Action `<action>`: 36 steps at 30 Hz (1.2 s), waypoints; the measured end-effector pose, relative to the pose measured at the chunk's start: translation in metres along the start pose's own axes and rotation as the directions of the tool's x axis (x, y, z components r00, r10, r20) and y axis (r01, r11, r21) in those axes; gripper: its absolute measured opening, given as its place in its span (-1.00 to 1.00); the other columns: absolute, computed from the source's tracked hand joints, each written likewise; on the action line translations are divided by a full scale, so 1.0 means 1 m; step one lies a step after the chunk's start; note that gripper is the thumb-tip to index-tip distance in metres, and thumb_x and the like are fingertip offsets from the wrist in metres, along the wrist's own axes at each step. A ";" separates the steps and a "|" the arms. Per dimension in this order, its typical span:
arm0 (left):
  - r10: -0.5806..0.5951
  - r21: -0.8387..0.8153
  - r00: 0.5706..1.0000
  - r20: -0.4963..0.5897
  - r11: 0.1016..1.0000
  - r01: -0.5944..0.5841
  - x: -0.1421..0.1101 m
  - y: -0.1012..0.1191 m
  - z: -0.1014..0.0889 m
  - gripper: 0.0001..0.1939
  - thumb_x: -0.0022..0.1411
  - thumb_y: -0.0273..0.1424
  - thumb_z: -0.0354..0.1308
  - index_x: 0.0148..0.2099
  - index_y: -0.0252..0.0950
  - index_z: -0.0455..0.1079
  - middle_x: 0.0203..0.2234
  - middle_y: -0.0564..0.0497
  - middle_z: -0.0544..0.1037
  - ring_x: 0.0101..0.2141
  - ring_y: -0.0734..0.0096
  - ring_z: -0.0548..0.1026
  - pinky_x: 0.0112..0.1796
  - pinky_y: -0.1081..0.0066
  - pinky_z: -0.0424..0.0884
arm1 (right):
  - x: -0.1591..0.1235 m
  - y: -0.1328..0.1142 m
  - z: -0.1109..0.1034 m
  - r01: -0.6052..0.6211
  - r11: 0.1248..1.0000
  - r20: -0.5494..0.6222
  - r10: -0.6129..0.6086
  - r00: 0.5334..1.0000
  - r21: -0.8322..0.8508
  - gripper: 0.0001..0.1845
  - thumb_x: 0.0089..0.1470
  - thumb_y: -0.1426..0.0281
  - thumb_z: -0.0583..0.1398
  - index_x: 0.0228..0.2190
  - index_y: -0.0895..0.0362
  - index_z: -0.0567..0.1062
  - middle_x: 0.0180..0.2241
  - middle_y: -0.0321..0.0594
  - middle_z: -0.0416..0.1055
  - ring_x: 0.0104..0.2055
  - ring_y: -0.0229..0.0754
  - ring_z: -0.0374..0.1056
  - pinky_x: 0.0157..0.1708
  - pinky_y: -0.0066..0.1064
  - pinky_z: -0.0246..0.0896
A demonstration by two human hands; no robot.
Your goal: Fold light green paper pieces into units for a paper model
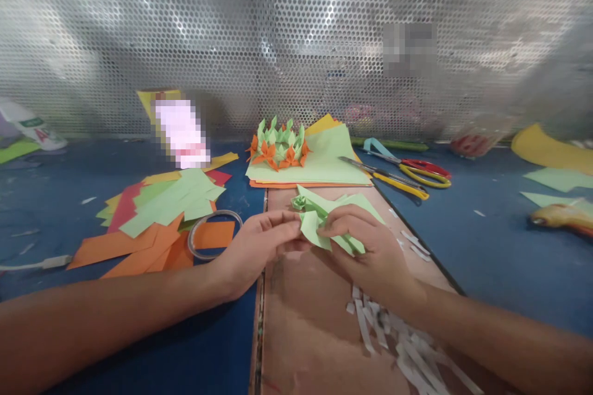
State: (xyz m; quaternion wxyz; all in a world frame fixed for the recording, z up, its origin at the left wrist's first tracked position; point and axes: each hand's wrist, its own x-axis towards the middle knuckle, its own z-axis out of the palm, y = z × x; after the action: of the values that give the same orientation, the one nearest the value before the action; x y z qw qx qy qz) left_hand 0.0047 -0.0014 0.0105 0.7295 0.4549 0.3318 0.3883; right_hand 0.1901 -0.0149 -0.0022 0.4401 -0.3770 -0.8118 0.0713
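Note:
My left hand (pixel 264 239) and my right hand (pixel 365 247) meet above the brown board (pixel 306 321), both closed on a light green folded paper (pixel 314 229). The left fingertips pinch its left edge, while the right fingers grip its right side. Behind it lie more light green papers (pixel 365 205) and a small rolled green paper piece (pixel 299 202). Farther back, a ring of folded green and orange paper flowers (pixel 280 145) rests on a stack of coloured sheets (pixel 338 163). Some of the paper in my right hand is hidden by its fingers.
Scissors (pixel 421 171) and a yellow cutter (pixel 398 185) lie at right. A tape roll (pixel 192 241) sits on orange paper pieces (pixel 125 244) at left, near a propped, blurred phone (pixel 183 133) and a glue bottle (pixel 34 126). White paper strips (pixel 412 352) litter the board.

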 end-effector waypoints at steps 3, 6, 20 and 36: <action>-0.009 -0.030 1.000 0.024 1.000 0.010 0.001 0.000 0.000 -0.77 0.09 -0.26 0.18 -0.32 -0.36 0.46 -0.42 0.02 0.52 -0.41 0.55 0.45 -0.27 0.49 0.38 | 0.001 0.002 0.000 0.011 1.000 0.020 -0.011 1.000 -0.026 -0.77 -0.13 0.66 0.16 -0.43 0.11 0.42 -0.36 -0.21 0.35 -0.27 -0.19 0.30 -0.29 -0.38 0.21; -0.022 0.035 0.999 -0.036 0.999 0.023 0.002 -0.002 0.001 -0.81 0.03 -0.34 0.25 -0.30 -0.35 0.45 -0.40 0.04 0.50 -0.44 0.60 0.42 -0.30 0.51 0.38 | 0.001 0.002 0.000 0.028 0.999 0.028 -0.027 0.999 -0.033 -0.78 -0.11 0.64 0.16 -0.42 0.11 0.44 -0.37 -0.22 0.35 -0.29 -0.21 0.30 -0.30 -0.40 0.21; 0.009 0.114 0.994 -0.107 0.993 0.003 0.004 -0.002 -0.003 -0.76 0.00 -0.38 0.26 -0.27 -0.36 0.36 -0.42 0.05 0.49 -0.41 0.54 0.43 -0.32 0.46 0.38 | 0.003 -0.001 0.000 -0.005 1.000 0.053 0.004 0.999 0.023 -0.89 -0.01 0.47 0.21 -0.39 0.05 0.51 -0.35 -0.22 0.38 -0.30 -0.20 0.35 -0.30 -0.37 0.27; 0.110 0.225 0.993 -0.039 0.969 -0.099 0.005 -0.005 -0.004 -0.67 -0.04 -0.47 0.28 -0.16 -0.36 0.35 -0.24 -0.05 0.54 -0.27 0.41 0.48 -0.20 0.41 0.36 | 0.005 -0.009 0.001 -0.220 0.965 0.128 0.202 0.971 0.143 -0.95 0.01 0.45 0.17 -0.47 0.11 0.41 -0.44 -0.25 0.38 -0.35 -0.21 0.31 -0.30 -0.38 0.21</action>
State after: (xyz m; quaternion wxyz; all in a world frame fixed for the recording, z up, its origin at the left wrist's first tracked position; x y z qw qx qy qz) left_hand 0.0051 0.0030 0.0044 0.6437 0.5404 0.3674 0.3982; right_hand 0.1823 -0.0180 0.0044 0.4118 -0.4213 -0.7824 0.2022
